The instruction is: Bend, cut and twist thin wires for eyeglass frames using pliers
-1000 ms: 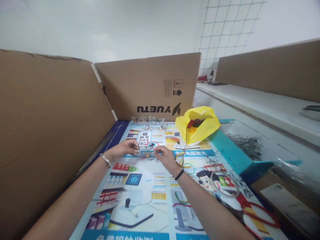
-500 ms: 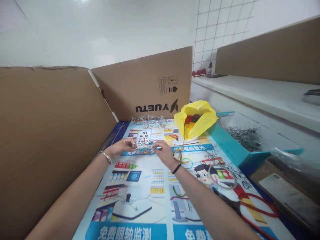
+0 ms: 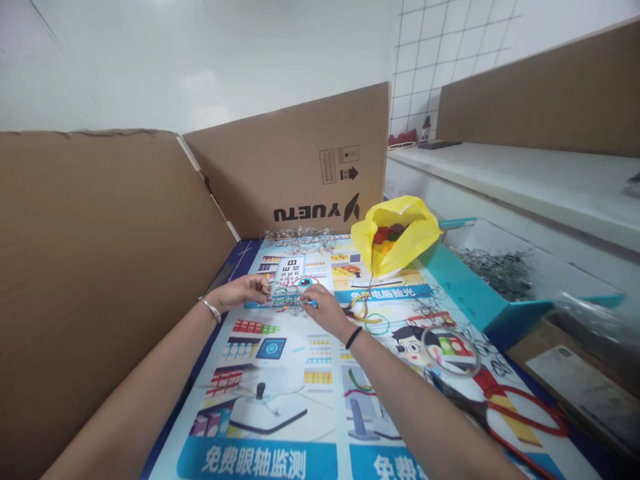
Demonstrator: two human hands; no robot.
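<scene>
The left hand (image 3: 245,291) is pinching a thin, tangled wire strand (image 3: 286,297) with narrowed thumb and fingers, the strand stretching out at three o'clock from those fingertips. The right hand (image 3: 323,308) is holding the other end between nearly joined fingertips, the strand lying at their nine o'clock, its exact contact too small to tell. From the strand, a yellow bag (image 3: 413,233) is gaping at two o'clock and red-handled scissors (image 3: 545,405) are lying at four.
</scene>
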